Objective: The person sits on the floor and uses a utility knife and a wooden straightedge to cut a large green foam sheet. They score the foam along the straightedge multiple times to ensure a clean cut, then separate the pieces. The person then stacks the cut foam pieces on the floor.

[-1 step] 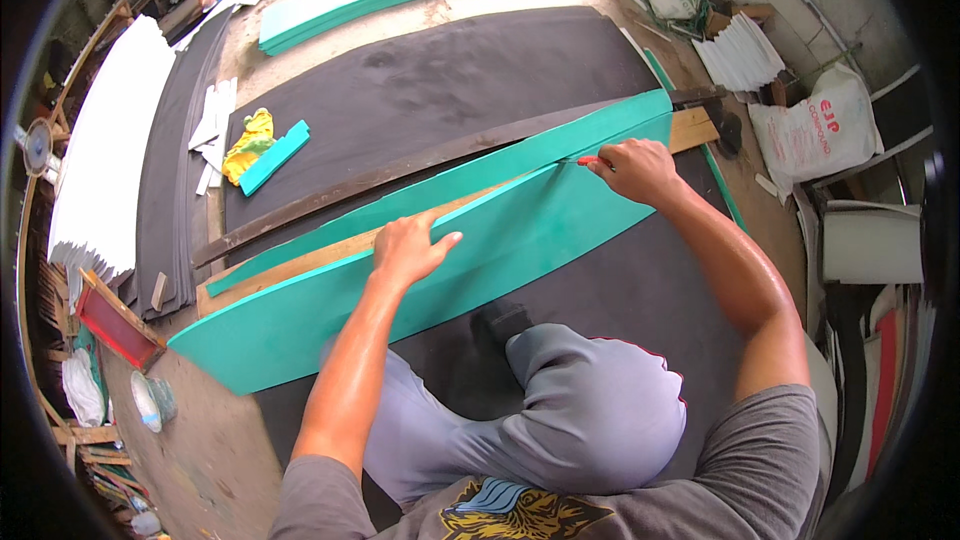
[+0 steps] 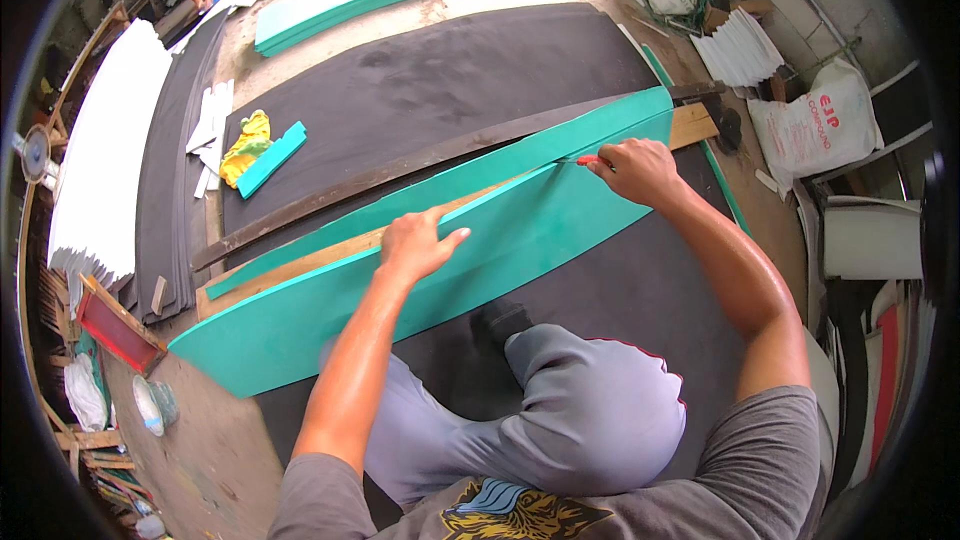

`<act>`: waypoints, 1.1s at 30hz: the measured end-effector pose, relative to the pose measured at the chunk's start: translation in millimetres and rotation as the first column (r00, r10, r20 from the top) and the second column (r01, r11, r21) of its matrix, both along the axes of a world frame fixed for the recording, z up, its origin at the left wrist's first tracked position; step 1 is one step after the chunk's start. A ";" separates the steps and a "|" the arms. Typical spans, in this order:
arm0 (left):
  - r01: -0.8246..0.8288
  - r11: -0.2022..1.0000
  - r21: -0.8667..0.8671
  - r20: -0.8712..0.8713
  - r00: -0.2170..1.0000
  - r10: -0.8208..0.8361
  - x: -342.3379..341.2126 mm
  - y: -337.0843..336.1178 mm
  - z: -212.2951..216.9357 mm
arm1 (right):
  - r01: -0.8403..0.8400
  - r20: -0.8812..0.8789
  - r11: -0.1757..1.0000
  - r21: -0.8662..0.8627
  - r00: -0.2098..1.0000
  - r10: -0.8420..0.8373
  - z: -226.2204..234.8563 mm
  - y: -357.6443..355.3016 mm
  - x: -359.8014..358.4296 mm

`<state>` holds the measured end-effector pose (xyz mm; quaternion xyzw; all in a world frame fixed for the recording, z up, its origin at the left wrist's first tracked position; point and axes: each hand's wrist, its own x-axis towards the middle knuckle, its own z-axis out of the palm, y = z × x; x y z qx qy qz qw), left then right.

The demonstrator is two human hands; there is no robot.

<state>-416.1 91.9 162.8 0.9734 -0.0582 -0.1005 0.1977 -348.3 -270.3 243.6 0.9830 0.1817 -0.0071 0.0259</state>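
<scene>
our left hand lies flat, fingers spread, on the teal foam sheet spread over the black mat on the floor; our right hand is clenched around a red-handled knife at the cut line. if the pressing palm slackens, we judge the sheet could shift and the blade wander toward the wooden plank.

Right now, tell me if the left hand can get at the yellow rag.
Probably not. The left hand is pressed flat on the green sheet, and the yellow rag lies far off across the wooden strip and dark mat.
</scene>
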 end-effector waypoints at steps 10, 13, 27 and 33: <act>-0.009 0.979 -0.204 0.188 0.981 0.049 34.5 -89.5 -18.6 | 0.045 0.142 0.996 0.081 0.988 -0.056 -2.0 3.1 -47.5; -0.034 0.980 -0.198 0.150 0.987 0.064 33.4 -92.2 -13.1 | 0.061 0.143 0.988 0.143 0.986 -0.082 -7.9 5.2 -50.6; -0.046 0.975 -0.215 0.245 0.964 0.100 32.4 -93.0 -24.5 | 0.059 0.098 0.987 0.152 0.992 -0.074 -2.2 10.6 -35.4; -0.070 0.965 -0.254 0.221 0.967 0.128 36.2 -93.5 -25.6 | 0.012 0.120 0.982 0.188 0.992 -0.036 -8.7 8.0 -30.3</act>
